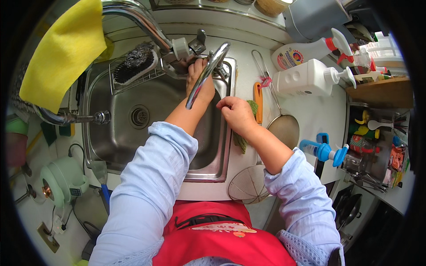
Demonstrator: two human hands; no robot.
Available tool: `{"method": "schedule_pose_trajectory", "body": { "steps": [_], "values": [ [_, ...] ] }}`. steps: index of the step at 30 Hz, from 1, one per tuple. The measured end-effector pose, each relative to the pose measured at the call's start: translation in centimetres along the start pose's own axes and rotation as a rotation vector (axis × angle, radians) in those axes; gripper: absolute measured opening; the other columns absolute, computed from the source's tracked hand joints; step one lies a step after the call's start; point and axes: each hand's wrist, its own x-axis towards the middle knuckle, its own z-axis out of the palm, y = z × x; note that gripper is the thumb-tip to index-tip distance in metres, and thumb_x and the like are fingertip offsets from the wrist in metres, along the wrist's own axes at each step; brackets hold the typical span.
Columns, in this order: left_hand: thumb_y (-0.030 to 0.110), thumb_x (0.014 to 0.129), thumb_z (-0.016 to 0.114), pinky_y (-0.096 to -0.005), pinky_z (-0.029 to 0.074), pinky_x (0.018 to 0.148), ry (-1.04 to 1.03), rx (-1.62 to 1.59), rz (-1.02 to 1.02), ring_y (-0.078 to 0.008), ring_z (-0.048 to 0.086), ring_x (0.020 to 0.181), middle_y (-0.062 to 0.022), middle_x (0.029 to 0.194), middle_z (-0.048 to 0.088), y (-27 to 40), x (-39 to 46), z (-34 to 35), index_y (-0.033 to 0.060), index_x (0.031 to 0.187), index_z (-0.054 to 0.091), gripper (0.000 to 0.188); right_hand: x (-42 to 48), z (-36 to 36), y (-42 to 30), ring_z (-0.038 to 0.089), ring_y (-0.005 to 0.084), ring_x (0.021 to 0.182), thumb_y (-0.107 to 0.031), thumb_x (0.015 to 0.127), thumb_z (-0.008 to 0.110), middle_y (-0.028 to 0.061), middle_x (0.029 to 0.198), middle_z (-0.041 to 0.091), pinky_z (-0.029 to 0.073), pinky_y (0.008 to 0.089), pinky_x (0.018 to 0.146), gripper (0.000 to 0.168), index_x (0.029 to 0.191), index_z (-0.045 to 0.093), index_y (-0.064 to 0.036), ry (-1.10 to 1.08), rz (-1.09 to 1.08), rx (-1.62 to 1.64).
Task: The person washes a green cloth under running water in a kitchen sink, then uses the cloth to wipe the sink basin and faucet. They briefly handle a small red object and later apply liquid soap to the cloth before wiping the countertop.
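My left hand (201, 79) reaches over the back right part of a stainless steel sink (159, 133), at the base of the chrome faucets. The thin curved spout (213, 71) passes in front of it and its fingertips are partly hidden, so its grip cannot be made out. Near the sink's right rim is my right hand (236, 113), its fingers curled; nothing shows clearly in them. Just beside it, partly covered by the hand, a green cloth or scouring pad (253, 107) lies on the counter next to an orange-handled tool (258, 99).
A black-bristled brush (134, 63) sits in a wire rack at the sink's back left. A yellow cloth (63, 53) hangs over a large chrome pipe. Mesh strainers (284, 128), a white pump bottle (303, 79), a spray bottle (299, 53) and a blue pump bottle (321, 149) are on the right.
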Motion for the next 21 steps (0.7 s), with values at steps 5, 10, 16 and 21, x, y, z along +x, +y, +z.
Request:
{"method": "schedule_pose_trajectory", "body": {
  "steps": [5, 10, 16, 21],
  "values": [
    [0.017, 0.074, 0.059, -0.0435, 0.034, 0.099, -0.060, 0.174, -0.006, -0.0292, 0.038, 0.121, -0.0086, 0.129, 0.043, -0.1, -0.2, 1.2, 0.0057, 0.122, 0.050, 0.050, -0.9, -0.2, -0.1, 0.062, 0.0233, 0.076, -0.007, 0.075, 0.049, 0.0132, 0.082, 0.066, 0.048, 0.0315, 0.072, 0.024, 0.090, 0.066, -0.002, -0.061, 0.002, -0.023],
    [0.005, 0.076, 0.053, -0.0404, 0.045, 0.085, -0.013, 0.113, 0.262, -0.0305, 0.051, 0.102, -0.0068, 0.111, 0.055, -2.4, 0.9, 0.3, 0.0058, 0.103, 0.059, 0.028, -1.0, -0.8, 0.1, 0.062, 0.0257, 0.073, -0.008, 0.072, 0.049, 0.0153, 0.078, 0.064, 0.048, 0.0335, 0.070, 0.024, 0.087, 0.067, -0.001, -0.069, -0.020, -0.037],
    [-0.002, 0.073, 0.055, -0.0387, 0.046, 0.083, -0.060, -0.002, 0.288, -0.0332, 0.054, 0.097, -0.0142, 0.101, 0.060, -2.9, -0.6, -0.2, 0.0022, 0.101, 0.062, 0.029, -0.9, -0.9, 0.1, 0.062, 0.0275, 0.075, -0.009, 0.072, 0.050, 0.0164, 0.080, 0.065, 0.048, 0.0351, 0.072, 0.024, 0.087, 0.067, -0.002, -0.038, -0.033, -0.016],
    [-0.002, 0.080, 0.056, -0.0301, 0.045, 0.085, -0.220, -0.681, -0.332, -0.0249, 0.057, 0.097, -0.0103, 0.104, 0.061, -3.9, -3.8, -1.2, 0.0004, 0.110, 0.059, 0.030, 1.2, 1.9, -0.5, 0.063, 0.0295, 0.083, -0.013, 0.078, 0.051, 0.0175, 0.090, 0.066, 0.048, 0.0357, 0.076, 0.025, 0.095, 0.066, -0.003, 0.242, 0.026, 0.152]
  ]
}}
